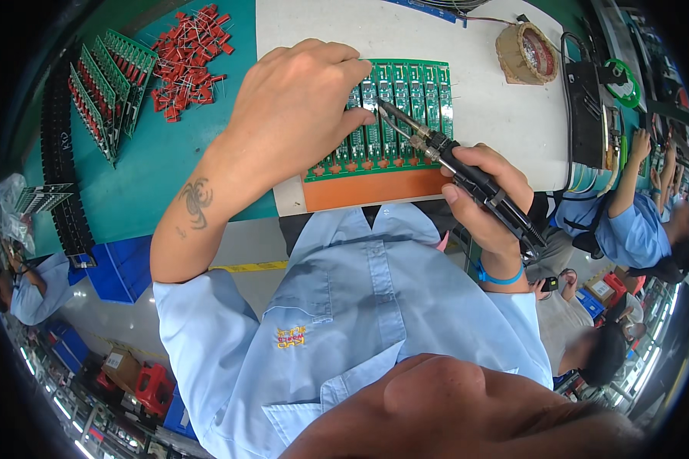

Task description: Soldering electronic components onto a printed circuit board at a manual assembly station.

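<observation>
A green circuit board panel (417,115), divided into several narrow boards, lies on an orange-brown sheet (375,188). My left hand (306,96) covers the panel's left part. Its index finger reaches the far edge and its thumb presses on the boards, holding the panel. In my right hand (491,191) is a black soldering iron (486,185) with a thin metal guide beside its tip. The iron slants in from the right, its tip close to the boards near my left thumb. Whether the tip touches a joint cannot be made out.
A heap of red leaded components (195,57) lies on the green mat (180,153) at the left. Populated boards (115,84) stand upright beside a black slotted rack (57,153). A round tip-cleaning pot (527,52) sits at the far right. Other people (628,229) work to the right.
</observation>
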Tool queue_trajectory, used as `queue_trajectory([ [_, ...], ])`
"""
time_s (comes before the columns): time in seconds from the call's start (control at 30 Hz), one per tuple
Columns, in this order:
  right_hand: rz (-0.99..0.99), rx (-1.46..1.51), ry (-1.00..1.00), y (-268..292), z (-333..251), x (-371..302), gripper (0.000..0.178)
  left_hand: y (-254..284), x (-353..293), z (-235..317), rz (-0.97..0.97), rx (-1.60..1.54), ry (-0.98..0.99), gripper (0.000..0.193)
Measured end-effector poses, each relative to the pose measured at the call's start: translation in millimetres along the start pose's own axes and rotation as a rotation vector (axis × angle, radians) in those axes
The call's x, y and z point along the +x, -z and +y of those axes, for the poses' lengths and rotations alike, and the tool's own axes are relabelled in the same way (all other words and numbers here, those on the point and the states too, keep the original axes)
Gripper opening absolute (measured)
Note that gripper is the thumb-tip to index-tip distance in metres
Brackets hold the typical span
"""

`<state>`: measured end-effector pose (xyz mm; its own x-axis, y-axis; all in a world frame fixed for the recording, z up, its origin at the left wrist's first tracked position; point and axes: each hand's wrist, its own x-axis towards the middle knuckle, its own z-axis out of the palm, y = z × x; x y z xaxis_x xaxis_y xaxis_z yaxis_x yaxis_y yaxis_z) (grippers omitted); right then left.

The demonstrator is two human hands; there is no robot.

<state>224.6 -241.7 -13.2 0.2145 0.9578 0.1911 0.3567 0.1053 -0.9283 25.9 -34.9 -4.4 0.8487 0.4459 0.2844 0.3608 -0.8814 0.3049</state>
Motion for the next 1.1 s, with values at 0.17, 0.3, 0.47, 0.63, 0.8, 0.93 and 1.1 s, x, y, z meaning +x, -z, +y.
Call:
queue_trajectory([
  [0.17, 0.019, -0.009, 0.022, -0.8, -0.7, 0.4, 0.045, 0.3, -0.2, -1.1, -0.004, -0.004, -0.004, 0.026],
  [0.3, 0.07, 0.012, 0.093, 2.4, 2.2, -2.4, 0.046, 0.1, -0.1, -1.0, 0.01, -0.002, -0.015, 0.026],
  [0.47, 0.314, -0.035, 0.076, 26.2, -0.9, -18.5, 0.047, 1.3, -0.1, -1.5, -0.006, -0.007, -0.002, 0.025],
  [0.63, 0.74, -0.188, -0.009, 45.8, 32.1, -2.5, 0.053, 1.0, 1.8, -0.7, 0.024, -0.006, -0.027, 0.026],
  [0.8, 0.666, -0.078, 0.068, 47.0, 23.0, -16.6, 0.06, 3.7, 1.1, -1.8, -0.075, 0.007, -0.01, 0.029],
  [0.93, 0.16, -0.024, 0.248, 27.6, 3.2, -12.3, 0.052, -2.3, -8.5, -7.9, 0.023, -0.064, -0.029, 0.035],
  [1.1, -0.001, 0.054, 0.041, 2.7, -5.6, -0.5, 0.043, 14.0, -9.4, -7.4, -0.049, -0.14, 0.056, 0.039],
])
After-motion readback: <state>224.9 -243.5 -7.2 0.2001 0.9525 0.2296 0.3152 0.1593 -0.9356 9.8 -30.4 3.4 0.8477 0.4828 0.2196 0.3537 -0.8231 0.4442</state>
